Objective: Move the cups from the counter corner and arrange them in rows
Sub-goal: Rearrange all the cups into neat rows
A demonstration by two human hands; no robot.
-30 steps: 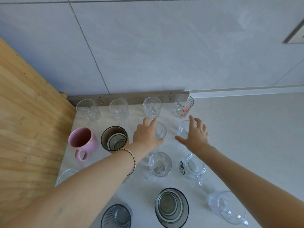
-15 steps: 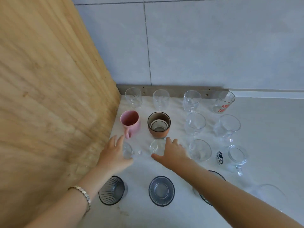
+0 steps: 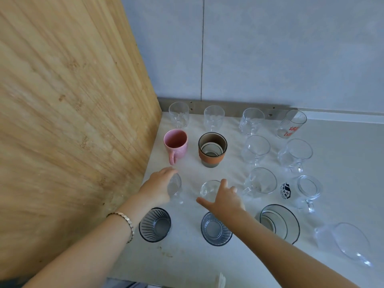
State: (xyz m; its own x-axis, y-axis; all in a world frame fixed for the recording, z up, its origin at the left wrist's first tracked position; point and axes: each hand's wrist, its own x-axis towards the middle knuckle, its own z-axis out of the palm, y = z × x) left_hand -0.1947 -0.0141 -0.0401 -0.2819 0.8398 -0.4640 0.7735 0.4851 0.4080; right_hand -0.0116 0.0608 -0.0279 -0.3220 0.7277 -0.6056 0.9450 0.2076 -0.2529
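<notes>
Left hand: the left hand (image 3: pixel 159 189) wraps round the left side of a rounded clear glass (image 3: pixel 176 187), with the fingers curled over its far edge and gripping it.
Right hand: the right hand (image 3: pixel 224 199) lies against the near right side of a second clear glass (image 3: pixel 208 189). The thumb stretches out to the left and the forefinger points up past the rim. It cannot be told whether the hand clamps the glass or only touches it.
Place of both glasses: they are in the third row from the wall. The first is just in front of the pink mug (image 3: pixel 175 144), and the second is in front of the brown-banded cup (image 3: pixel 212 149).
Back row: four clear glasses stand along the wall strip; the rightmost is a glass with red lettering (image 3: pixel 291 124).
Second row: the mug and the banded cup stand upright, with two clear handled cups to their right.
Third row, right part: a clear cup (image 3: pixel 260 180) stands beside a glass mug with a black logo (image 3: pixel 301 189).
Front row: from the left come a ribbed dark glass (image 3: pixel 154 224), a blue-grey glass (image 3: pixel 216 228) and a dark-rimmed cup (image 3: pixel 280 223) partly behind the right forearm. A wide clear glass (image 3: pixel 349 244) stands furthest right.
Wrist: a beaded bracelet (image 3: pixel 124 221) is on the left arm.
Surroundings: a pale counter (image 3: pixel 342 183) meets a wooden panel (image 3: pixel 72 121) on the left.
</notes>
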